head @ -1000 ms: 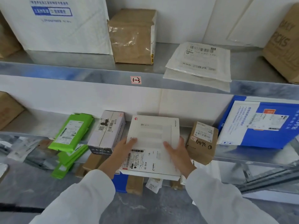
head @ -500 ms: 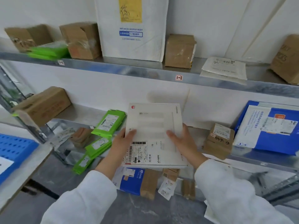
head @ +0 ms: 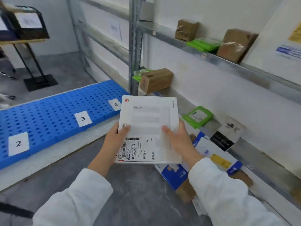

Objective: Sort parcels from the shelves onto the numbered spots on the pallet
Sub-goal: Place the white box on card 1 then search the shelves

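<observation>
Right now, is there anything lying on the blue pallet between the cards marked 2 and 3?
No. In the head view, the blue pallet shows only bare perforated surface between the 2 card and the 3 card.

Parcel being held between left hand and right hand; pallet lying left on floor, shelves standing right.
</observation>
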`<move>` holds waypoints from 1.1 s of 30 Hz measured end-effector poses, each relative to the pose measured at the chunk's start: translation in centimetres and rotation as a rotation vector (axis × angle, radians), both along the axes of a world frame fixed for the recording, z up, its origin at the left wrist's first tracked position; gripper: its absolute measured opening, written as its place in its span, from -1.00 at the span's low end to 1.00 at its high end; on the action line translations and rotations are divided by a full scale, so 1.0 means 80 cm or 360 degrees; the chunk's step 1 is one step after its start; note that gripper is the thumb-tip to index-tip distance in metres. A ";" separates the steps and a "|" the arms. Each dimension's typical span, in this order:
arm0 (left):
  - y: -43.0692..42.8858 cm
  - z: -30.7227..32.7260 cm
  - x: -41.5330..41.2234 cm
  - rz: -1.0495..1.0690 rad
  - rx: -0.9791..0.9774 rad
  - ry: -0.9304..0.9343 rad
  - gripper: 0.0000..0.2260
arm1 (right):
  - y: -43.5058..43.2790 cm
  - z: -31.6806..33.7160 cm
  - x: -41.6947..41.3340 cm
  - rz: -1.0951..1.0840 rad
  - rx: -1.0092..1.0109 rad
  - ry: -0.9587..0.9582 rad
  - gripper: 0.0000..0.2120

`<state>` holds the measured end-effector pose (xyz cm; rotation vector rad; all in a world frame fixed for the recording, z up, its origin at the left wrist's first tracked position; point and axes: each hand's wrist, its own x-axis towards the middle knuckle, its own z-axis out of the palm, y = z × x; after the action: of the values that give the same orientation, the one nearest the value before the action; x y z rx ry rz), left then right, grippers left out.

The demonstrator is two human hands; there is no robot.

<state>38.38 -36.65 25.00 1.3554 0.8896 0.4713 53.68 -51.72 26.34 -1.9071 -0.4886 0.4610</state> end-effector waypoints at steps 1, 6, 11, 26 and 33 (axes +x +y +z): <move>0.017 -0.001 -0.030 0.0084 0.0006 0.0008 -0.92 | 0.027 0.000 -0.021 0.0081 0.0011 0.0001 -0.49; 0.084 -0.013 -0.166 0.0504 0.0096 0.0044 -0.82 | 0.144 -0.011 -0.123 0.0460 -0.0014 0.0037 -0.57; 0.114 -0.020 -0.276 0.0823 0.0080 0.0107 -0.81 | 0.223 -0.023 -0.214 0.0790 -0.0025 0.0090 -0.51; 0.225 -0.010 -0.458 0.1482 0.0177 0.0237 -0.80 | 0.445 -0.037 -0.388 0.1522 -0.0050 0.0160 -0.45; 0.345 0.010 -0.471 0.1563 0.0166 0.0284 -0.80 | 0.579 -0.033 -0.404 0.1626 0.0008 0.0319 -0.46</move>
<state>0.71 -9.02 25.77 0.9817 1.6890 1.1628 21.35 -5.39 23.68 -1.4594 -1.3163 1.2793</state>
